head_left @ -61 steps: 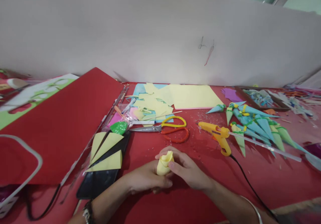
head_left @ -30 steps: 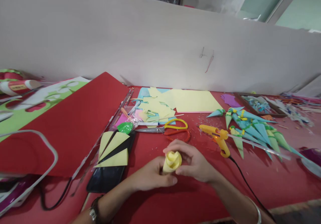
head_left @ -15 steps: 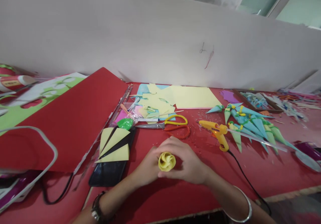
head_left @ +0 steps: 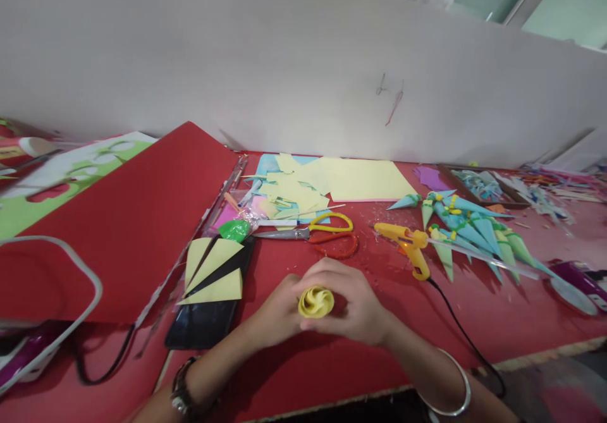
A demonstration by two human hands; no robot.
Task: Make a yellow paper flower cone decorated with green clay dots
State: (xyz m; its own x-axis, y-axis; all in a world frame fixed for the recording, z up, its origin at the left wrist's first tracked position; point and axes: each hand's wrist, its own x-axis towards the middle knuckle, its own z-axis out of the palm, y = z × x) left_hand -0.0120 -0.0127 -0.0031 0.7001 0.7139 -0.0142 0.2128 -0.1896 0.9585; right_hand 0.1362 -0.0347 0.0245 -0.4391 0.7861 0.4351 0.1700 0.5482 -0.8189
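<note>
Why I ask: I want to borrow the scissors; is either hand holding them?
No, the scissors lie on the red table, while the left hand and right hand are around the rolled yellow paper.

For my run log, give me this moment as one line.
left hand: on rolled yellow paper | right hand: curled around it | glue gun: on table, right | scissors: beyond hands
</note>
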